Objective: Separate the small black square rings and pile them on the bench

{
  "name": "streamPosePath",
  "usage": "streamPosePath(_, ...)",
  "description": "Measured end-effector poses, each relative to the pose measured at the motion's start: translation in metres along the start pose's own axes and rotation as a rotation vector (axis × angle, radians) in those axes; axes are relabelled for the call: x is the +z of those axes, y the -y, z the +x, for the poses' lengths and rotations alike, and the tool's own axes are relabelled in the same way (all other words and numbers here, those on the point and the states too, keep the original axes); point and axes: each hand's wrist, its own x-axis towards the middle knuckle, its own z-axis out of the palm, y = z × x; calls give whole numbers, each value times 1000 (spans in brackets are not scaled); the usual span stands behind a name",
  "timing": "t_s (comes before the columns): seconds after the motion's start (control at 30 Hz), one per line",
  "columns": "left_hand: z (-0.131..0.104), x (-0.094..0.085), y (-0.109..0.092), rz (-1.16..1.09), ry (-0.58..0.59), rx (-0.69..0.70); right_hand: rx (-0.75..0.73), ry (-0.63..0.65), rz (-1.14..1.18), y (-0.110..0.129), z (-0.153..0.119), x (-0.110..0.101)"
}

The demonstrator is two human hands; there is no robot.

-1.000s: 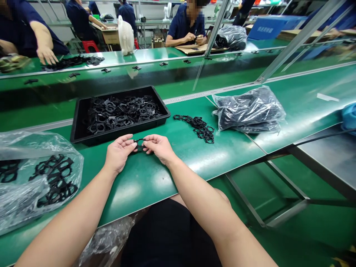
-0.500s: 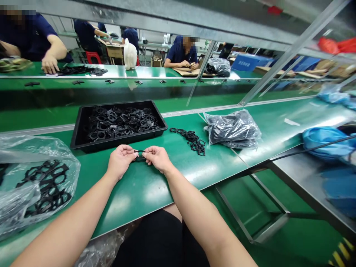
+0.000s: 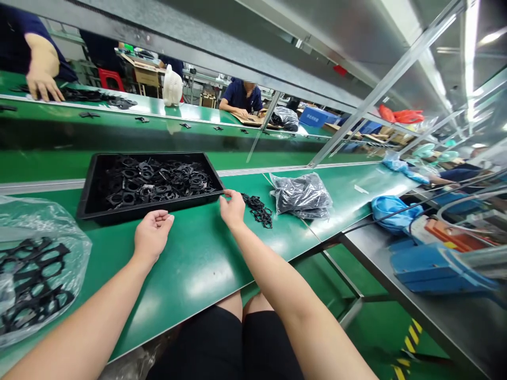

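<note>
My left hand (image 3: 152, 236) is over the green tabletop in front of a black tray (image 3: 130, 215), fingers loosely curled, thumb a little apart, nothing visible in it. Near the tray's right front corner is my right hand (image 3: 232, 209), its fingers pinched together; whatever they may hold is hidden. Just right of that hand lies a small pile of black ring-shaped plastic parts (image 3: 259, 211). Many similar black parts (image 3: 158, 179) fill the tray.
A clear plastic bag (image 3: 81, 245) of black parts lies at the left. Beyond the pile sits another filled bag (image 3: 303, 195). A metal post (image 3: 340, 129) slants up at the right. Across a belt (image 3: 198, 129) carrying small black pieces, other people work.
My hands have come apart from the black ring-shaped part they held together. The right moved right toward the pile; the left moved left. The view has turned rightward.
</note>
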Motion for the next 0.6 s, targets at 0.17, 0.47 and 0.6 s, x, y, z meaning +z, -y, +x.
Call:
streamPosePath(0.17,0,2,2,147,56,48,-59,97,-415,-46,18,3)
streamPosePath(0.47,-3,0,-4,172,102,50,-74,98,-503,-48,27,10)
streamPosePath(0.6,-3,-2,-5,208,115,97,-138,117,-449,-46,3,5)
